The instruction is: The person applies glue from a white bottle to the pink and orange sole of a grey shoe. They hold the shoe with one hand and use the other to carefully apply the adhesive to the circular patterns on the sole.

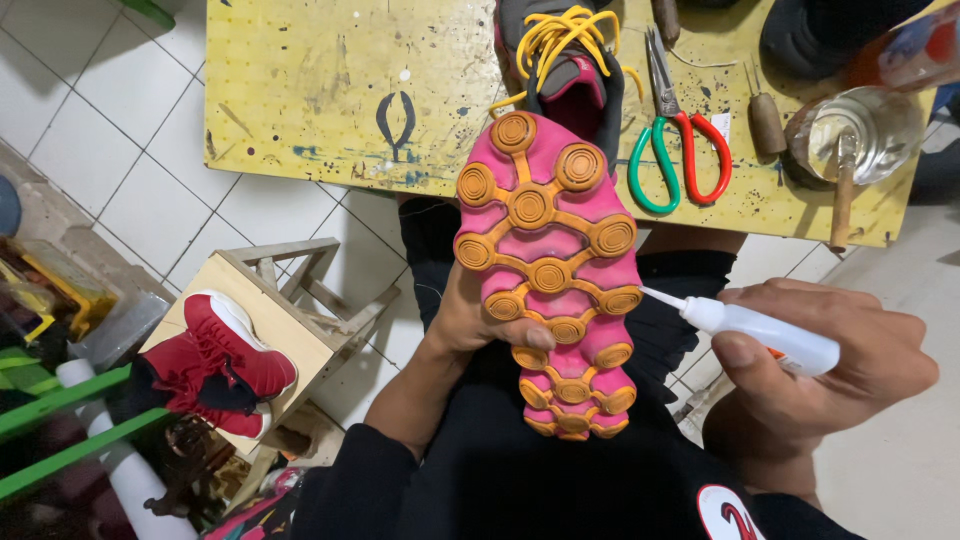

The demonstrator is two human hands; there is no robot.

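Over the lap, between counter edge and dark trousers: one pink shoe sole [549, 270] with orange round lugs, tread side up, toe end reaching the counter [330, 90]. Left hand [470, 320] grips the sole from below at mid-length; fingers wrapped around its left edge, thumb tip showing on the tread. Right hand [820, 370] holds a small white squeeze bottle [760, 333]; fingers curled around it, thumb pressed on its side. The nozzle tip lies at the sole's right edge, apparently touching, though contact is hard to confirm. Most of the left fingers are hidden behind the sole.

On the counter: dark shoe upper with yellow laces [565, 45], partly covered by the sole; red-and-green-handled scissors [680, 140]; glass jar [865, 135], contents unclear. Left, on a wooden stool [300, 310]: red shoes [215, 365].
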